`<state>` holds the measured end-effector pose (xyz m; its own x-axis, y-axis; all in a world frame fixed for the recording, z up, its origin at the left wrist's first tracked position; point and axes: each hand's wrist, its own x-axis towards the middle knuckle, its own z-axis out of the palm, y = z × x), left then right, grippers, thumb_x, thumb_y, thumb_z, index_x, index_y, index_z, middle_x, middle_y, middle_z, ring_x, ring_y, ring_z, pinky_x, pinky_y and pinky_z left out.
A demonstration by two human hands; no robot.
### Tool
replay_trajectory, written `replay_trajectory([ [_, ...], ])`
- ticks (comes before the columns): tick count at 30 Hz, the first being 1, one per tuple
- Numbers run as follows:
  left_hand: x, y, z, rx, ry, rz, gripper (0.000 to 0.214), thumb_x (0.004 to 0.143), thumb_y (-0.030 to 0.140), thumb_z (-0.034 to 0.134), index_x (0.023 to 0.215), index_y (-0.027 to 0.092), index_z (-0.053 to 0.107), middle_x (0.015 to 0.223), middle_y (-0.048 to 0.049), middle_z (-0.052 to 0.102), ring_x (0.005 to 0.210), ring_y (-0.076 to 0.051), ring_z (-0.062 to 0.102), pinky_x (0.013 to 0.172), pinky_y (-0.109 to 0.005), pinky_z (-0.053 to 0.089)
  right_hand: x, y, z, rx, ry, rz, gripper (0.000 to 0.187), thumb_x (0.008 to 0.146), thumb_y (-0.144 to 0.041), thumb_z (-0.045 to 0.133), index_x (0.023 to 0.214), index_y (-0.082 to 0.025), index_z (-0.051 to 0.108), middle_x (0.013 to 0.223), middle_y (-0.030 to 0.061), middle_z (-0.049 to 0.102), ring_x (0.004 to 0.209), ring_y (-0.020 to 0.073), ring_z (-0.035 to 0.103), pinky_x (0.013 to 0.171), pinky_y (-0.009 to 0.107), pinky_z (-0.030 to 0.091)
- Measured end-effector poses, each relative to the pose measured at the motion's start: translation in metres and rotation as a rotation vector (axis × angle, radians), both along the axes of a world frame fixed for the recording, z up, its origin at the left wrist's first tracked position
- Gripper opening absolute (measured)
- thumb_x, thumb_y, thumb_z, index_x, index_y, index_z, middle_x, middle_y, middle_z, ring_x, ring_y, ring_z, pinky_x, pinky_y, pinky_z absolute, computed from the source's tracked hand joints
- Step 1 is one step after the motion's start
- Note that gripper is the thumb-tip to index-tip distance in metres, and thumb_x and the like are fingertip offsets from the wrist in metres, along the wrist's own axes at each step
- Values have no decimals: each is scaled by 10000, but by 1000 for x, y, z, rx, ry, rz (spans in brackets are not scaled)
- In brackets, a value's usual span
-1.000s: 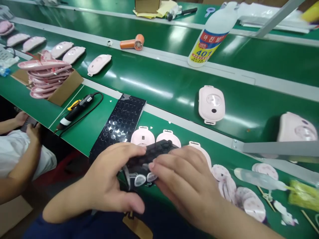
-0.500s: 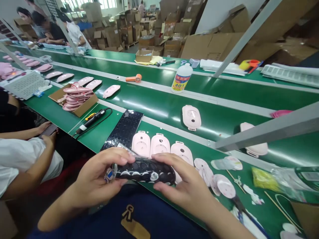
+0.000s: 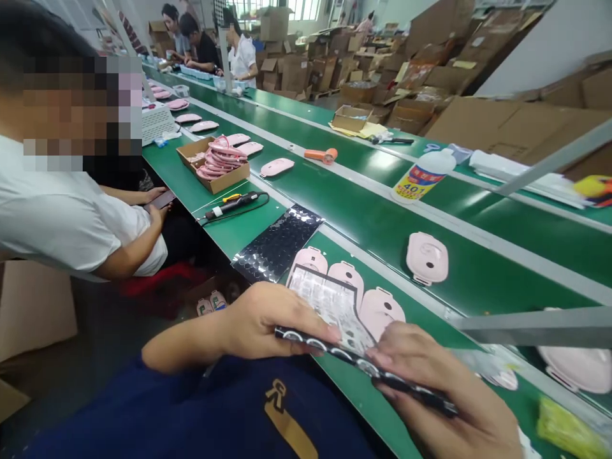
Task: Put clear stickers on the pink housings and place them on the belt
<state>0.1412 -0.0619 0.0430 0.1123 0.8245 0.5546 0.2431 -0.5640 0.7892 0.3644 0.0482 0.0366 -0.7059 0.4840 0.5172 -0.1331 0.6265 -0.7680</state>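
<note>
A thin black-edged sheet with a pale, glossy face and round cut-outs (image 3: 329,303) is bent between my two hands. My left hand (image 3: 268,319) pinches its near left edge, thumb on top and fingers beneath. At the right part of the same edge my right hand (image 3: 425,373) is closed on the sheet, its fingertips near the fold. Just beyond the sheet lie three pale pink plastic covers (image 3: 382,309), partly hidden by it. Another black sheet with a pattern of circles (image 3: 280,242) lies flat on the green table to the left.
An electric screwdriver (image 3: 232,207) and a carton of pink parts (image 3: 215,182) lie farther left. On the green belt are an orange handheld fan (image 3: 321,155), a white bottle (image 3: 423,175) and a pink cover (image 3: 427,258). A co-worker in a white shirt (image 3: 71,217) sits close on my left.
The sheet was curled into a black roll between my hands; now it is opened out with its pale face up. My view has swung left, bringing the neighbouring co-worker into sight.
</note>
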Motion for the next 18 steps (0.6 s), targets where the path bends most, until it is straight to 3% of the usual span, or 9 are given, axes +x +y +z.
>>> replay_trajectory([
  [4, -4, 2, -10, -70, -28, 173, 166, 885, 255, 675, 1016, 191, 755, 884, -76, 763, 740, -171, 731, 686, -236, 589, -14, 2, -7, -64, 50, -4, 171, 823, -96, 677, 829, -266, 693, 681, 2, 660, 627, 181, 618, 598, 334, 516],
  [6, -9, 6, -14, -108, -21, 257, 153, 879, 273, 686, 978, 188, 765, 861, -64, 763, 716, -161, 729, 670, -215, 587, -18, 7, -12, -117, -25, -54, 50, 823, -207, 723, 834, -249, 698, 732, 14, 690, 666, 184, 649, 604, 311, 533],
  [9, -18, 11, -18, -104, 93, 372, 124, 877, 232, 686, 965, 194, 764, 835, -32, 764, 668, -124, 714, 631, -165, 558, -20, 14, -14, -158, -211, -88, 353, 817, -375, 736, 1137, -243, 665, 1054, 77, 725, 947, 234, 690, 793, 355, 575],
  [10, -22, 13, -19, -86, 162, 395, 121, 878, 218, 683, 969, 201, 762, 826, -19, 763, 647, -108, 704, 610, -148, 539, -21, 16, -14, -140, -257, -88, 373, 842, -371, 705, 1184, -238, 640, 1115, 89, 707, 1010, 235, 675, 850, 373, 566],
  [14, -35, 15, -21, 10, 440, 390, 136, 902, 212, 645, 1003, 213, 737, 809, 8, 754, 638, -94, 689, 601, -153, 514, -29, 22, -7, 47, -317, -125, 106, 906, -202, 586, 974, -215, 666, 938, 59, 700, 902, 189, 668, 829, 372, 558],
  [18, -43, 7, -26, 5, 566, 358, 192, 919, 219, 596, 1089, 229, 685, 836, 17, 749, 690, -111, 696, 654, -189, 526, -38, 27, -6, 118, -335, -129, 120, 888, -156, 606, 962, -219, 676, 905, 42, 710, 872, 183, 674, 787, 356, 562],
])
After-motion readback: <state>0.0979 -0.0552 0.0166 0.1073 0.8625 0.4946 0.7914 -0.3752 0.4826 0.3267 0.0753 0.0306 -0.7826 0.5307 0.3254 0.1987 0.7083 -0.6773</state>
